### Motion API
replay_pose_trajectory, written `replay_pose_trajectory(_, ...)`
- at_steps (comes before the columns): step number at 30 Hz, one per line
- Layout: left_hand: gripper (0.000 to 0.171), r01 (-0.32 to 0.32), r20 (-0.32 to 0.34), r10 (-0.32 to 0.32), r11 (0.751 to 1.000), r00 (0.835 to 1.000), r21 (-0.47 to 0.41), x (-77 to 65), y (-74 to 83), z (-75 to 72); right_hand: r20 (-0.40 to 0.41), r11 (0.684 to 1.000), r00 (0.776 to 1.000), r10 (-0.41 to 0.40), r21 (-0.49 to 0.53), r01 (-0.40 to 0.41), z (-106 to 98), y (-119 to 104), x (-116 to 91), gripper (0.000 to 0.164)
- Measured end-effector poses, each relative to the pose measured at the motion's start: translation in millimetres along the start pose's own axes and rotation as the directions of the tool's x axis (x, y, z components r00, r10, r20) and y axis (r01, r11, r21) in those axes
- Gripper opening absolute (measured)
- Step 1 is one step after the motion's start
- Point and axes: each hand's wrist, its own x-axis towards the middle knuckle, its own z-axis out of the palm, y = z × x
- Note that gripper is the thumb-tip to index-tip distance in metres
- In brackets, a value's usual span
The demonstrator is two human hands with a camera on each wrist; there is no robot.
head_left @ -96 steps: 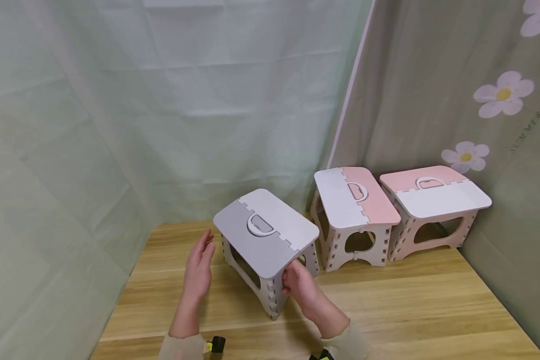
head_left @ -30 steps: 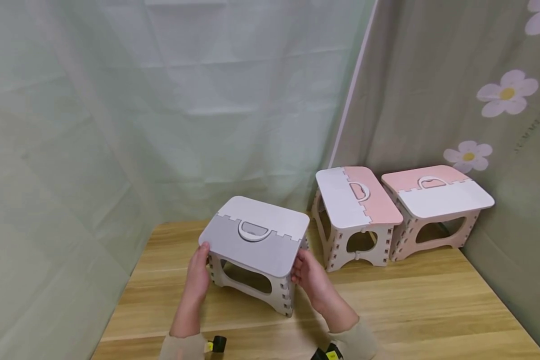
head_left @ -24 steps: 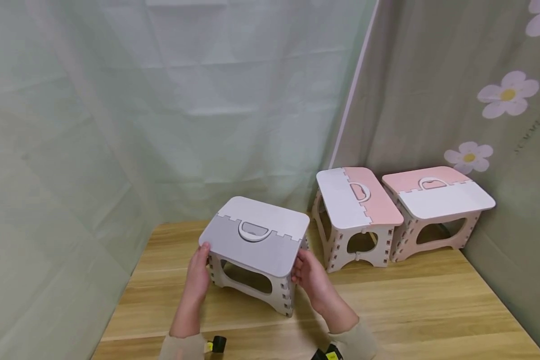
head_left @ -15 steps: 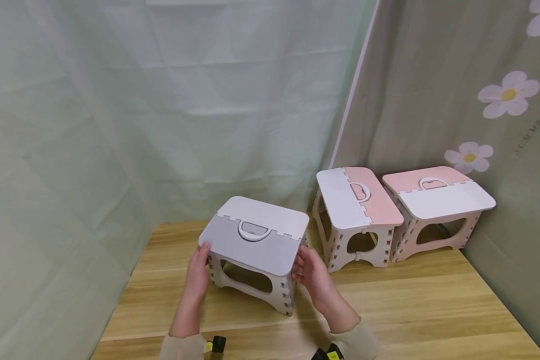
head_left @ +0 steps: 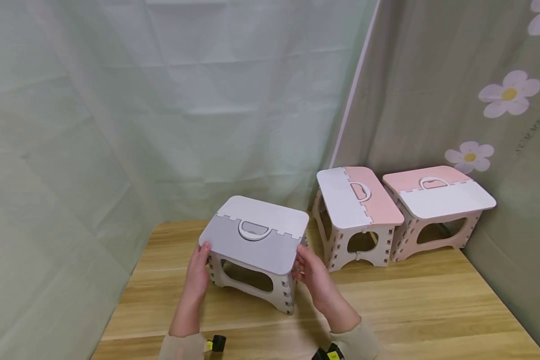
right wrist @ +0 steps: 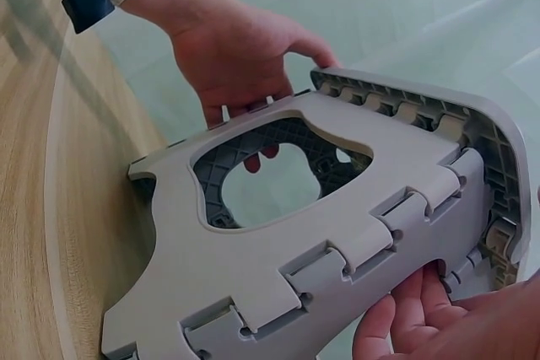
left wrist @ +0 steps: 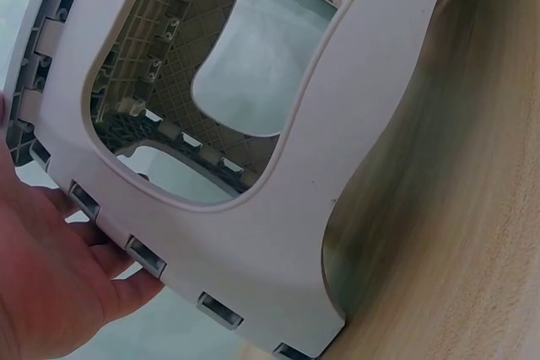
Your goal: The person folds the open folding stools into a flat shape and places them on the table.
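Note:
A grey-and-white folding stool (head_left: pixel 247 250) stands unfolded on its legs, with a white carry handle (head_left: pixel 254 233) in the middle of its top. My left hand (head_left: pixel 198 270) holds the stool's left end, thumb at the top's front corner. In the left wrist view its fingers (left wrist: pixel 105 255) reach behind the slotted edge of the side panel. My right hand (head_left: pixel 314 272) grips the right end, thumb at the rim of the top. Seen from the right wrist, its curled fingers (right wrist: pixel 422 301) reach into the end panel's opening, their tips partly hidden.
Two pink-and-white folding stools, one (head_left: pixel 360 200) just behind my right hand and another (head_left: pixel 438 197) at the far right, stand unfolded on the wooden table (head_left: pixel 414 310). Pale green curtains (head_left: pixel 234 115) hang close behind the table and along its sides.
Since the earliest frame the grey-and-white stool has turned, bringing its long side toward me. My left hand has come onto its left end. Lately the right thumb has shifted to the top's rim.

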Motion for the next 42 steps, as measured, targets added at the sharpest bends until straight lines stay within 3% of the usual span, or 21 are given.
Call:
replay_pose_trajectory(9,0.067,0.015,0.048,-0.015,1.000,0.999,-0.003,-0.8,-0.4,-4.4,-0.024,1.000,1.000,-0.010,-0.018,0.009,0.0,0.0,1.0,0.051)
replay_pose_trajectory(18,0.062,-0.019,0.100,0.021,1.000,0.995,-0.019,-1.1,1.5,-8.5,-0.059,0.999,0.998,-0.009,-0.033,0.008,-2.3,-1.3,3.6,0.054)
replay_pose_trajectory(27,0.053,-0.073,0.052,0.072,0.997,0.996,0.008,1.3,0.1,-8.8,-0.093,1.000,0.996,-0.013,-0.026,0.011,-3.4,-2.2,5.0,0.052)
replay_pose_trajectory(42,0.047,-0.096,0.056,0.095,0.995,0.994,0.007,2.0,-1.9,-11.3,-0.077,0.998,0.996,-0.034,-0.064,0.029,-6.5,-1.9,3.7,0.063)
